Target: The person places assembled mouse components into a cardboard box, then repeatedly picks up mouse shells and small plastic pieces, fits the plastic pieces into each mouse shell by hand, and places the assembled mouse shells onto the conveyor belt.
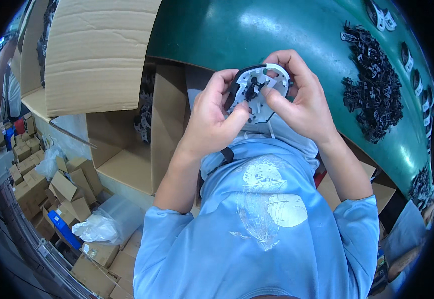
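A rounded white and black plastic shell [260,108] is held up in front of my body, its hollow inner side facing me. Around its left side my left hand [211,115] is closed, thumb pressing near the lower inner edge. My right hand [306,105] grips the opposite side, fingers behind the rim and thumb reaching inside. Between the two thumbs sits a small black plastic part [253,88] within the shell. The fingertips behind the shell are hidden.
On the green table [277,30], a heap of small black plastic parts [371,82] lies to the right, with several black-and-white shells [407,57] beyond. An open cardboard box [120,117] stands at left. More boxes [30,192] and a clear plastic bin [122,217] fill the lower left.
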`<action>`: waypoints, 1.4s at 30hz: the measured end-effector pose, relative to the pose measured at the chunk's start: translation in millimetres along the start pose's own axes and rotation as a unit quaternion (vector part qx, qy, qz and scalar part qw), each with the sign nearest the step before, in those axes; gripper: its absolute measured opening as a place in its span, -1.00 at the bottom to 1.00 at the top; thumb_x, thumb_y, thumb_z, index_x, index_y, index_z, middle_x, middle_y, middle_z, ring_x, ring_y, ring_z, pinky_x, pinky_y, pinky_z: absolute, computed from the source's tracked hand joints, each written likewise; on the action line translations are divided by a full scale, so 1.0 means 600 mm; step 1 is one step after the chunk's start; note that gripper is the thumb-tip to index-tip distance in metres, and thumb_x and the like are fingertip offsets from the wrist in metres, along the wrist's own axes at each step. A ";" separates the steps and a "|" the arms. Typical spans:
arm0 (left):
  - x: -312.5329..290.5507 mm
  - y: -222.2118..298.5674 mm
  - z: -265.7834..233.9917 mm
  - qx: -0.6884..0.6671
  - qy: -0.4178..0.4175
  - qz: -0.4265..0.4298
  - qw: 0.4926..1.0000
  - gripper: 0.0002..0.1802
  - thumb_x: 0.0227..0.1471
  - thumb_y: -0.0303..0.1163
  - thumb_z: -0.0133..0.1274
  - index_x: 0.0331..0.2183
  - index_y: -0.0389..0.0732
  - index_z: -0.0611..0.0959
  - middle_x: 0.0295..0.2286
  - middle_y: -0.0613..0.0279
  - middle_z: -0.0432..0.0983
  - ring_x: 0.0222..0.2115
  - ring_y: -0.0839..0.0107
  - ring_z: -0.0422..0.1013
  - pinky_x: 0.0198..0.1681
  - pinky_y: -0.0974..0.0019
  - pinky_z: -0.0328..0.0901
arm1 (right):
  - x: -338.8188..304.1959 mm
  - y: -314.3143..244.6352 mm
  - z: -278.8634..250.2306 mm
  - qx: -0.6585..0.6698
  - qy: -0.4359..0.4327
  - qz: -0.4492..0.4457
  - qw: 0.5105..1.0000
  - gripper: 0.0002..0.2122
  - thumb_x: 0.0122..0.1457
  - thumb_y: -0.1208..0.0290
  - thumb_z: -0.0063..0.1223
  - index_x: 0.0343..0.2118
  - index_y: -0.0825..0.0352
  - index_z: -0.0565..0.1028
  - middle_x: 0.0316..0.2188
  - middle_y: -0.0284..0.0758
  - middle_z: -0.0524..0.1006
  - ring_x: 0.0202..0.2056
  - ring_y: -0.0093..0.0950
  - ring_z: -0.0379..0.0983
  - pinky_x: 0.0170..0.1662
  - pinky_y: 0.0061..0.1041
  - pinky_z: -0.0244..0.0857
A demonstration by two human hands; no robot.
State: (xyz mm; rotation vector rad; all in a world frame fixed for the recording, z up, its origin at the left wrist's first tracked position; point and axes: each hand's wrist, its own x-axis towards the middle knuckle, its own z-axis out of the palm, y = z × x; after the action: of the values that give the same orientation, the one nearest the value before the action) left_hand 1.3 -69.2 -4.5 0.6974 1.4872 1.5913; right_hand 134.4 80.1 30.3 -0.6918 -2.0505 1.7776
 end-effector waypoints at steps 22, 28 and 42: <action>0.007 -0.018 0.010 0.186 0.084 0.095 0.974 -0.64 0.04 -0.56 0.11 -0.07 -0.43 0.60 -0.29 -0.02 0.60 -0.33 0.23 0.56 -0.21 0.24 0.45 | 0.006 0.070 0.068 0.066 0.160 -0.047 0.984 -0.66 0.16 0.55 0.08 0.04 0.31 0.48 -0.25 -0.30 0.60 -0.28 -0.57 0.50 -0.21 -0.52 0.42; 0.017 -0.027 0.016 0.214 0.085 0.129 0.964 -0.64 0.06 -0.58 0.09 -0.06 -0.44 0.61 -0.26 -0.05 0.60 -0.27 0.27 0.58 -0.16 0.27 0.45 | 0.011 0.074 0.063 -0.013 0.164 -0.097 0.982 -0.66 0.14 0.56 0.07 0.02 0.33 0.48 -0.24 -0.24 0.62 -0.20 -0.39 0.61 -0.14 -0.41 0.48; -0.236 -0.119 -0.397 0.077 0.329 -0.177 0.925 -0.58 0.31 -0.46 0.03 0.16 -0.36 0.51 0.00 0.08 0.58 -0.02 0.27 0.54 0.05 0.21 0.45 | 0.096 -0.015 -0.145 -0.286 0.122 -0.283 0.907 -0.74 0.16 0.30 0.35 -0.10 0.21 0.70 -0.20 -0.28 0.71 -0.16 -0.36 0.66 -0.08 -0.40 0.52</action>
State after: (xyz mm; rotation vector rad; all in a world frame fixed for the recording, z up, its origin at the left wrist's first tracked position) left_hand -114.0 -317.1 -89.6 -0.0652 2.0948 1.4967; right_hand 133.4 183.0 49.5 -0.3658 -2.2857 0.7335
